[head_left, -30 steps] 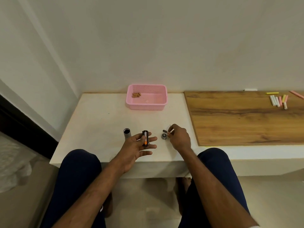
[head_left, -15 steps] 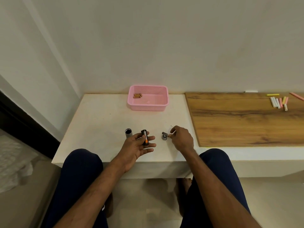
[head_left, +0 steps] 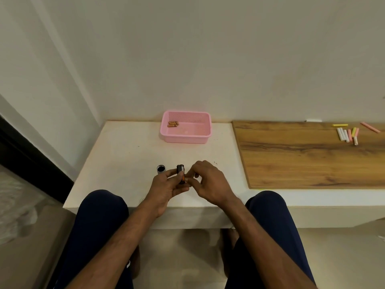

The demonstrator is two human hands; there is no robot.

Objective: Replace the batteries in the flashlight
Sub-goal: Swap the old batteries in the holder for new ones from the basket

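Now we see, from the left, the flashlight body [head_left: 161,169] standing open on the white table [head_left: 116,155], empty. Beside it our left hand [head_left: 166,189] closes around the black battery holder [head_left: 180,177]. Our right hand [head_left: 210,183], which half a second ago was apart near the small cap on the table, has come over and its pinched fingertips touch the holder; whether they hold a battery, we cannot tell. We judge one battery is being removed or inserted. Spare batteries [head_left: 173,124] lie in the pink basket [head_left: 185,138].

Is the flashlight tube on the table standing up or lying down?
Standing upright: the flashlight tube shows its dark open mouth facing up, beside the left hand.
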